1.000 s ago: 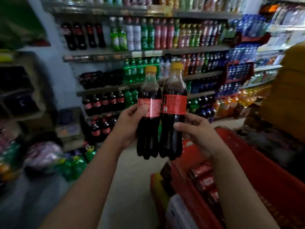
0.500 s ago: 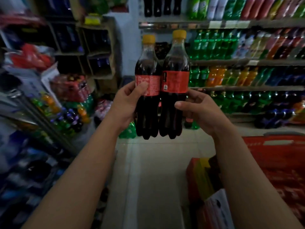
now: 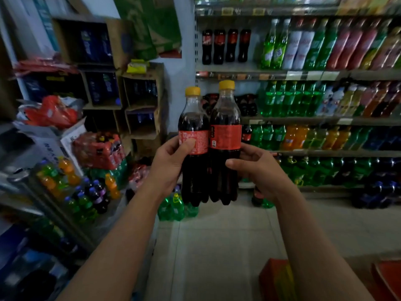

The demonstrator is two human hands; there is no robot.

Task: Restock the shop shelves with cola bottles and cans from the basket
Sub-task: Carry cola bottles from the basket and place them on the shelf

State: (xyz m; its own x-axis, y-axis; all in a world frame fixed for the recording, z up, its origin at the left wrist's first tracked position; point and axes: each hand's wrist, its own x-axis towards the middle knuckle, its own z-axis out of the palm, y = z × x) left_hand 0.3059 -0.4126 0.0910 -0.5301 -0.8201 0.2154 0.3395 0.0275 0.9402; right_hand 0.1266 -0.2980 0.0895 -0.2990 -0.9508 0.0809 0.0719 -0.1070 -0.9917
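Note:
I hold two upright cola bottles side by side at chest height, both with yellow caps and red labels. My left hand (image 3: pixel 168 161) grips the left cola bottle (image 3: pixel 193 164), thumb on its label. My right hand (image 3: pixel 260 170) grips the right cola bottle (image 3: pixel 225 170) from the right side. The bottles touch each other. Straight behind them stands the drinks shelf (image 3: pixel 303 75), with a row of cola bottles (image 3: pixel 225 46) on an upper level. The red basket (image 3: pixel 388 276) shows only as a corner at the bottom right.
Stacked cardboard boxes (image 3: pixel 141 101) and shrink-wrapped drink packs (image 3: pixel 97 148) crowd the left side. Green bottle packs (image 3: pixel 173 209) sit on the floor under my hands. An orange box (image 3: pixel 275 276) stands by the basket. Pale tiled floor (image 3: pixel 217 246) lies open in the middle.
My view has swung left and come closer to the shelf; the basket has slid almost out of frame. Both hands keep the same hold on the two bottles.

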